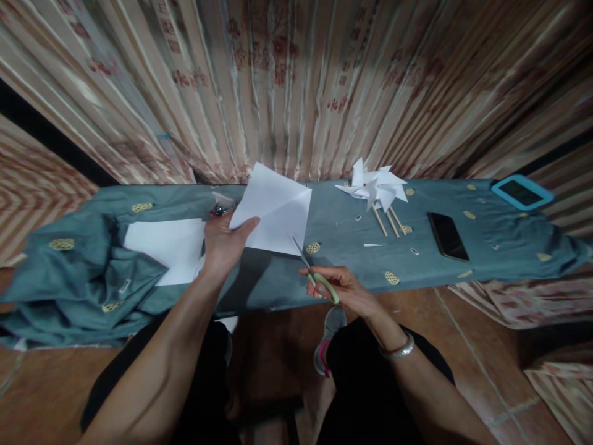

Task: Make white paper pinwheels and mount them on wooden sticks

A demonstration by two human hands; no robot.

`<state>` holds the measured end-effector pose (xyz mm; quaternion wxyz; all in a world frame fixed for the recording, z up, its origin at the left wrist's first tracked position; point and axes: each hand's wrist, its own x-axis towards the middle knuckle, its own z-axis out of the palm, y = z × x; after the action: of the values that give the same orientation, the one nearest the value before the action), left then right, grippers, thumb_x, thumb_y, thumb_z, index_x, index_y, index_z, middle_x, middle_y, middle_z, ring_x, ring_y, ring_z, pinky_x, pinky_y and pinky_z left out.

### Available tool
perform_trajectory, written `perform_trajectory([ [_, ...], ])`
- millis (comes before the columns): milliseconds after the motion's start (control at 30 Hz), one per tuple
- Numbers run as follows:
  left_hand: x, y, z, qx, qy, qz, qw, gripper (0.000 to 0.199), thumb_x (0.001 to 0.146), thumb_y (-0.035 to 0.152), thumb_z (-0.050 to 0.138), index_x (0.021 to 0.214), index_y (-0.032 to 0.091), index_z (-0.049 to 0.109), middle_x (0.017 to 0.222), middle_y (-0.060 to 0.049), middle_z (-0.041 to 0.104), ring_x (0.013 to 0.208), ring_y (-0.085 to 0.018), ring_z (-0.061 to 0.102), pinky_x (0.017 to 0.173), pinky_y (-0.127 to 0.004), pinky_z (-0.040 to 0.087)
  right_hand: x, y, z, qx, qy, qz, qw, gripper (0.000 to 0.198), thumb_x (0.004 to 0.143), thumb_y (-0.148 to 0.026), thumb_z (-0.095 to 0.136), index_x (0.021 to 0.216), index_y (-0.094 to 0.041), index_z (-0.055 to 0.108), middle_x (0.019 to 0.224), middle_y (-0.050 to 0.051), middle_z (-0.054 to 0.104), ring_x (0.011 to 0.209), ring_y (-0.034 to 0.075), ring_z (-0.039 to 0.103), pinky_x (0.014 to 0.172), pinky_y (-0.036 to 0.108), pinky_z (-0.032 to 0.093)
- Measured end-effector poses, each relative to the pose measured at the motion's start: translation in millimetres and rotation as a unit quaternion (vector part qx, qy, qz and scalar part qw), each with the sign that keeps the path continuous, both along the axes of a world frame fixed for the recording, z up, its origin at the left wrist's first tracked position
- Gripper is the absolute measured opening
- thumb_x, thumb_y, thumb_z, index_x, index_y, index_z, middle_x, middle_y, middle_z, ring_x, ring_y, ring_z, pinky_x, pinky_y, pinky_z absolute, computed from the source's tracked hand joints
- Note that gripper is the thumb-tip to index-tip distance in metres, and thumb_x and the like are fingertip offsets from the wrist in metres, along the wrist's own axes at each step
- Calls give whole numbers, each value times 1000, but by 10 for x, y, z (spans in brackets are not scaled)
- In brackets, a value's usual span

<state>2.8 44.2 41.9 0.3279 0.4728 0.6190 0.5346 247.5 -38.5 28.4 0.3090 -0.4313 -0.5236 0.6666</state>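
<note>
Head view: scissors at the corner, one thumb steadying the sheet

From where I stand, the left hand [227,244] has its fingers pinched on the white sheet [278,207], thumb on top, gripping it at its 8 o'clock side. The sheet looks raised over the middle of the cloth-covered desk [421,272]. At its 5 o'clock, the right hand [345,287] has its fingers curled through the handles of the green scissors [328,288]. The blade tips reach over the sheet's near corner; whether paper lies between them I can't tell.

My worry is that corner. Only the far side of the sheet is pinched, so it could flap or twist under the blades and send a cut crooked. A long snip might also run past the crease toward the middle.

As for room, the desk's near edge runs close at 6 o'clock, with the right wrist hanging out beyond it, and the curtain [287,93] closes off 12. A paper stack [162,238] sits toward 9, just beside the left hand, so drawing back that way could scuff it. Open cloth lies at 4 o'clock, before the phone [448,236]; the pinwheels [380,185], between 2 and 3, would be easily crushed by a wide swing.
</note>
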Motion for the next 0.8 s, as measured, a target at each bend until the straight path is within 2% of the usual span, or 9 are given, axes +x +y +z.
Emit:
perform_trajectory([
  [433, -4, -7, -31, 4, -1, -3, 1000, 36, 61, 41, 77, 85, 14, 77, 77, -5, 75, 70, -24, 69, 65, -34, 58, 2, 2, 18, -7, 25, 1, 1000, 51, 71, -50, 79, 110, -16, 73, 73, 0, 64, 65, 9, 52, 61, 24, 44],
  [800, 38, -37, 37, 1, -14, -8, 1000, 31, 62, 36, 77, 83, 14, 76, 78, -6, 75, 75, -25, 69, 66, -33, 58, 12, 2, 22, -14, 29, 3, 999, 50, 72, -44, 80, 112, -16, 72, 74, 0, 65, 66, 9, 54, 63, 25, 46],
])
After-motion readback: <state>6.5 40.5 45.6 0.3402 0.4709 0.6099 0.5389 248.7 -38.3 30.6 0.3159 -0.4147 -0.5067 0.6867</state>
